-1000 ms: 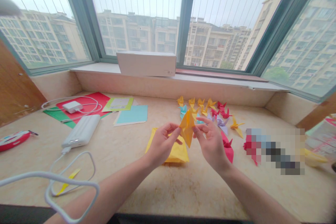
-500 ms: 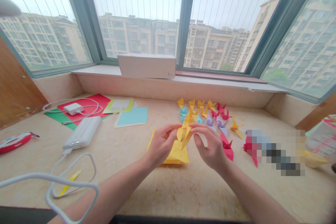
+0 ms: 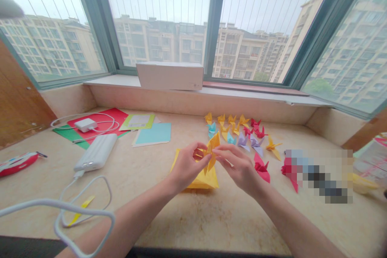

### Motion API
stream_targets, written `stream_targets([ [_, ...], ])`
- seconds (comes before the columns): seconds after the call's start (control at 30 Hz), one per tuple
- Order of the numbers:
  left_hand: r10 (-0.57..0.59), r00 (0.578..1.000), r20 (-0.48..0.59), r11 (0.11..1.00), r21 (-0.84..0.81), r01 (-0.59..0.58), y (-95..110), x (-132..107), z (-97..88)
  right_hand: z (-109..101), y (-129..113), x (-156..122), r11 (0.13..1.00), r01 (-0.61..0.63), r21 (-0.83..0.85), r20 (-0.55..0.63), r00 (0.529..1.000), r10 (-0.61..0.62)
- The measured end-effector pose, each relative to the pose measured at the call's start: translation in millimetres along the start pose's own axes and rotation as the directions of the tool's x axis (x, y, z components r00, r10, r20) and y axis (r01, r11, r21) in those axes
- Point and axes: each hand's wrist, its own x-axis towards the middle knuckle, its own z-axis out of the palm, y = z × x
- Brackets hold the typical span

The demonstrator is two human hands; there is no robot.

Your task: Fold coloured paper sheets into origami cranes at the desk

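Note:
Between my hands is a yellow origami crane (image 3: 214,142), held up over a stack of yellow paper (image 3: 201,180) on the stone counter. My left hand (image 3: 190,165) is closed, pinching the crane from the left with thumb and fingers. From the other side, the fingertips of my right hand (image 3: 237,165) pinch the crane near its middle. Part of its folds is hidden behind my fingers. Behind my hands stand rows of small folded cranes, among them purple cranes (image 3: 256,144), a blue crane (image 3: 212,130) and an orange-yellow crane (image 3: 273,147).
Red cranes (image 3: 261,168) lie right of my right hand. At left are a white power bank (image 3: 96,152), a looped white cable (image 3: 84,205), a charger (image 3: 86,125) on coloured sheets, and light-blue paper (image 3: 153,134). A white box (image 3: 170,76) sits on the windowsill.
The crane has turned in my hands and come slightly lower. My right fingers have drawn together and moved in to its middle, and my left fingers have curled more.

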Motion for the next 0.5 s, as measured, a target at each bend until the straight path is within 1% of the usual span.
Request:
stream_targets([
  [0.1, 0.025, 1.000, 0.008, 0.997, 0.070, -0.025, 3.4, -0.8, -0.7, -0.3, 1.6, -0.6, 1.000, -0.013, 0.008, 0.012, 1.000, 0.013],
  [0.2, 0.084, 0.996, 0.014, 0.988, 0.131, -0.085, 5.2, -1.7, -0.9, -0.5, 1.8, -0.4, 1.000, -0.001, 0.010, 0.017, 1.000, 0.000],
  [0.33, 0.157, 0.988, -0.014, 0.969, 0.197, -0.151, 6.5, -1.3, -1.8, -1.1, -0.7, 0.7, 1.000, 0.026, 0.002, 0.001, 1.000, -0.026],
  [0.4, 0.170, 0.985, -0.011, 0.958, 0.238, -0.163, 6.7, -0.5, -2.4, -1.3, -2.2, 0.9, 0.999, 0.034, 0.007, 0.005, 0.999, -0.034],
  [0.5, 0.170, 0.985, 0.028, 0.948, 0.267, -0.171, 5.5, 0.6, -2.3, -0.2, -3.4, 0.8, 0.999, 0.031, 0.019, -0.005, 1.000, -0.031],
])
